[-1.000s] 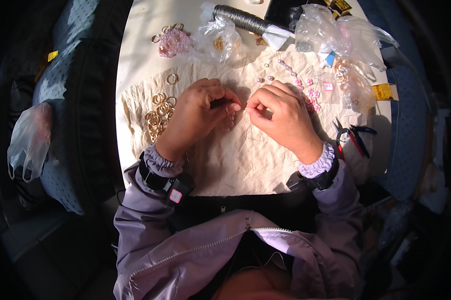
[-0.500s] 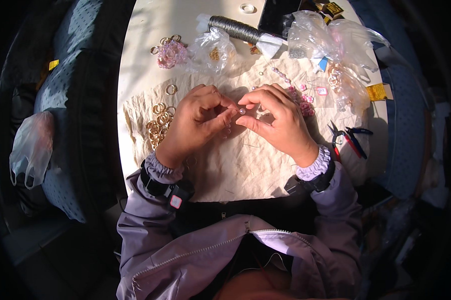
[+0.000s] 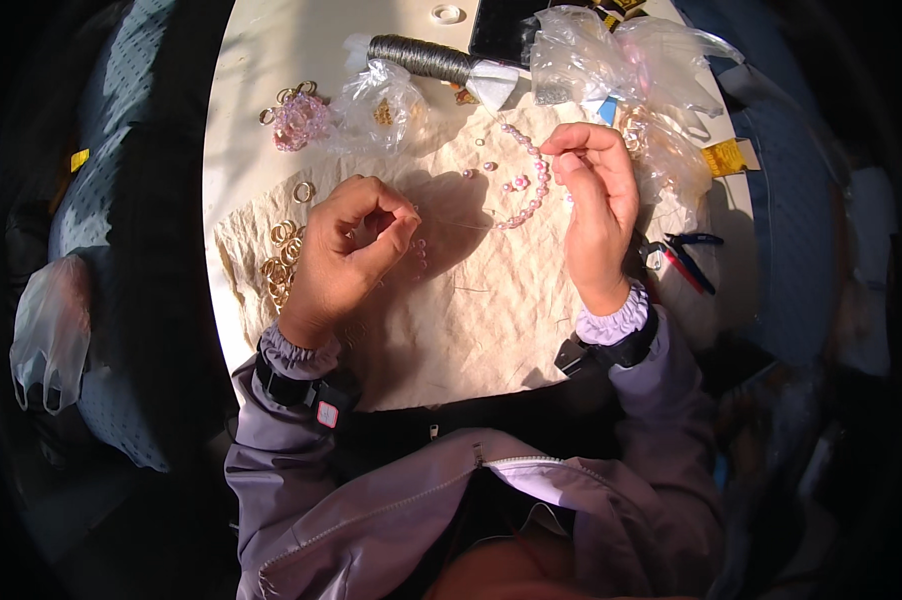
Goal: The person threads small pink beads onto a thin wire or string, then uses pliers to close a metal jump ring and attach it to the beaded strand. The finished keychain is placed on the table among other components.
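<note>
A strand of pink pearly beads (image 3: 542, 190) curves across the cloth, and a thin clear thread (image 3: 461, 223) runs from its lower end toward my left hand. My left hand (image 3: 346, 240) is closed in a pinch at that thread's end. On the strand's other side, my right hand (image 3: 601, 205) has thumb and forefinger drawn together at the upper part of the beads. Loose pink beads (image 3: 490, 166) and a pink flower-shaped bead (image 3: 521, 183) lie inside the curve. Gold-coloured rings (image 3: 281, 265) are heaped beside my left hand, partly hidden by it.
Pliers (image 3: 686, 262) with red and blue handles lie right of my right wrist. At the back are a spool of grey wire (image 3: 421, 57), clear plastic bags (image 3: 581, 50) and a pink beaded bunch (image 3: 301, 122). Crumpled beige cloth (image 3: 451, 340) covers the table's front.
My hands were close together around a bead; now they are apart. The right hand has moved right and away, the left slightly left. The bead strand and thread now show between them.
</note>
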A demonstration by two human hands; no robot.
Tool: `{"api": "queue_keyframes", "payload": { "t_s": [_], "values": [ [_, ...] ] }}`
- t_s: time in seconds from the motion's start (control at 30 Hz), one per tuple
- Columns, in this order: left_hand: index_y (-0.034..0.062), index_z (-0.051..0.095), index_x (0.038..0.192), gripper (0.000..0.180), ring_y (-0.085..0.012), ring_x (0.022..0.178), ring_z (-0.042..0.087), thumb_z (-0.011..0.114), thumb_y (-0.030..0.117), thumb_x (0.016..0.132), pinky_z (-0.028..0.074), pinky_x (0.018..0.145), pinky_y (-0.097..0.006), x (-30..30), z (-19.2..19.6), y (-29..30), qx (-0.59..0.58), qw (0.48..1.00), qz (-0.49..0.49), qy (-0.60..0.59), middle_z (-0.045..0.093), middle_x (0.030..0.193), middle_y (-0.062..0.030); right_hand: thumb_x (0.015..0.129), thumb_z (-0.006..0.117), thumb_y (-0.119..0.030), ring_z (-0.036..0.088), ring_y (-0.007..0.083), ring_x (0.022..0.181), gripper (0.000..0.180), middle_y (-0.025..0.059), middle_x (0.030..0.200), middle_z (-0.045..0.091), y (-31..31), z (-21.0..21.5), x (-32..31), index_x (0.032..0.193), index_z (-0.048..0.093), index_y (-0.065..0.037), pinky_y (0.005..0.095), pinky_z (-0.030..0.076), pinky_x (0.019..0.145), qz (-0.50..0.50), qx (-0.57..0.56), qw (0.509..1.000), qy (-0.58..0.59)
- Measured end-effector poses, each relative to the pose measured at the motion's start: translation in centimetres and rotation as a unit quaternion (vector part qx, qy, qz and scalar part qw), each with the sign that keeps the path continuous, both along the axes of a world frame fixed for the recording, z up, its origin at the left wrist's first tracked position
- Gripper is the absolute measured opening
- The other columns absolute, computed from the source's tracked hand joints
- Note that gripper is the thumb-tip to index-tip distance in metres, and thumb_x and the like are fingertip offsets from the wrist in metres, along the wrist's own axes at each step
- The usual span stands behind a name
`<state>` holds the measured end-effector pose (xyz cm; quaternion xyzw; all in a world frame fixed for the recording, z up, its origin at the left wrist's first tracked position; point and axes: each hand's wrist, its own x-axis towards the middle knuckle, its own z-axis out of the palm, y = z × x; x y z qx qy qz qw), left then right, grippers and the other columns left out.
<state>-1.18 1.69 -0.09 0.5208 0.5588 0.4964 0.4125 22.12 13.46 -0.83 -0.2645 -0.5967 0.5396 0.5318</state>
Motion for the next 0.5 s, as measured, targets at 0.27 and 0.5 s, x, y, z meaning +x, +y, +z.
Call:
{"api": "queue_keyframes", "payload": {
  "t_s": [0.27, 0.5],
  "values": [
    [0.0016, 0.075, 0.097, 0.004, -0.0114, 0.080, 0.065, 0.076, 0.004, 0.100, 0.052, 0.073, -0.027, -0.2, -0.1, 0.0, 0.047, 0.996, -0.043, 0.069, 0.069, 0.096, -0.0039, 0.091, 0.088, -0.011, 0.068, 0.0225, 0.088, 0.017, 0.0050, 0.095, 0.075, -0.9, 0.7, -1.3, 0.100, 0.074, -0.006, 0.0352, 0.055, 0.075, 0.109, 0.249, 0.942, -0.198],
    [0.0023, 0.079, 0.102, 0.005, -0.0082, 0.082, 0.062, 0.078, 0.007, 0.100, 0.049, 0.072, -0.025, -0.4, -0.2, -0.1, 0.031, 0.998, -0.063, -0.009, 0.069, 0.093, -0.0012, 0.088, 0.088, -0.007, 0.069, 0.0242, 0.087, 0.017, 0.0036, 0.091, 0.075, -1.3, 0.5, -1.3, 0.095, 0.072, -0.008, 0.0377, 0.056, 0.078, 0.128, 0.217, 0.939, -0.232]
  ]
}}
